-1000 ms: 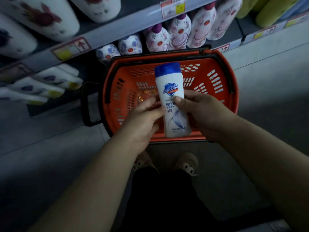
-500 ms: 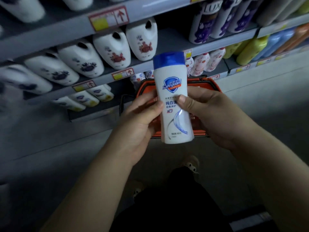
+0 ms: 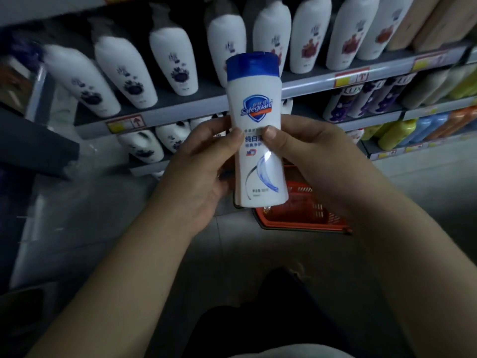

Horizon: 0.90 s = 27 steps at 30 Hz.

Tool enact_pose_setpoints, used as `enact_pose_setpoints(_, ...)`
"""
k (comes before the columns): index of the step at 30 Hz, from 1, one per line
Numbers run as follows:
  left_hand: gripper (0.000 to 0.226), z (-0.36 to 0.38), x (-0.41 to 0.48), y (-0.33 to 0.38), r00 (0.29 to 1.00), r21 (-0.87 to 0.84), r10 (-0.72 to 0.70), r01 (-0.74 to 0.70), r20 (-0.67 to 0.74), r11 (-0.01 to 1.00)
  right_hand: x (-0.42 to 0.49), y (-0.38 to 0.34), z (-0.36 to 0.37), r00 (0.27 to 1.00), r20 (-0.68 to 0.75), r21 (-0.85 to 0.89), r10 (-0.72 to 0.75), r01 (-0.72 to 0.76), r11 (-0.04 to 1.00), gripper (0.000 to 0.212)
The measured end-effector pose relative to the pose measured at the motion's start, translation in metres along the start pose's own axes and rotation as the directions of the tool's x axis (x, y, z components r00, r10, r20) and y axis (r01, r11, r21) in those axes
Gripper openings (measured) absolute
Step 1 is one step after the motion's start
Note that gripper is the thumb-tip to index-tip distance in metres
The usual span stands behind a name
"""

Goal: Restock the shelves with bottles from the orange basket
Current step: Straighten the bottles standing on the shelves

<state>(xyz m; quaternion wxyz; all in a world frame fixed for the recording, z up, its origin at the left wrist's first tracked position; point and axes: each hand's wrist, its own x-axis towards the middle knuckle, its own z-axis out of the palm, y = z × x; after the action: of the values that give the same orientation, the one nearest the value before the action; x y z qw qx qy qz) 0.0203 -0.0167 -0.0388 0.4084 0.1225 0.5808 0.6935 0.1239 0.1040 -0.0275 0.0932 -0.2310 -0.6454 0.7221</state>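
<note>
1. The orange basket sits on the floor below the shelves, and its contents are mostly hidden.
2. The white, blue-capped bottle is upright above the basket. The left hand and right hand both curl round its sides, thumbs pressing the label.

Left hand, right hand, bare forearms, black trousers, pale grey garment at bottom edge.
</note>
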Motion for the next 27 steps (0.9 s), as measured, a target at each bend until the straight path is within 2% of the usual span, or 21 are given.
enact_pose_setpoints(11,0.04,-0.032,0.011,0.073,0.995,-0.017,0.064,-0.066,-0.08,0.998,0.047,-0.067,0.043,0.998,0.022,-0.144,-0.064,0.067,0.987,0.021)
enact_pose_setpoints(14,0.031,-0.041,0.03,0.099,0.99,0.005,0.098,-0.098,-0.102,0.995,0.075,-0.089,0.051,0.993,0.049,-0.171,-0.111,0.118,0.978,0.02)
enact_pose_setpoints(20,0.041,-0.062,0.057,0.161,0.969,0.068,0.224,-0.218,-0.106,0.974,0.127,-0.137,0.073,0.976,0.111,-0.123,-0.185,0.198,0.972,0.016)
enact_pose_setpoints(27,0.036,-0.083,0.069,0.212,0.928,0.103,0.348,-0.337,-0.129,0.936,0.159,-0.182,0.102,0.952,0.157,-0.12,-0.264,0.284,0.951,0.015)
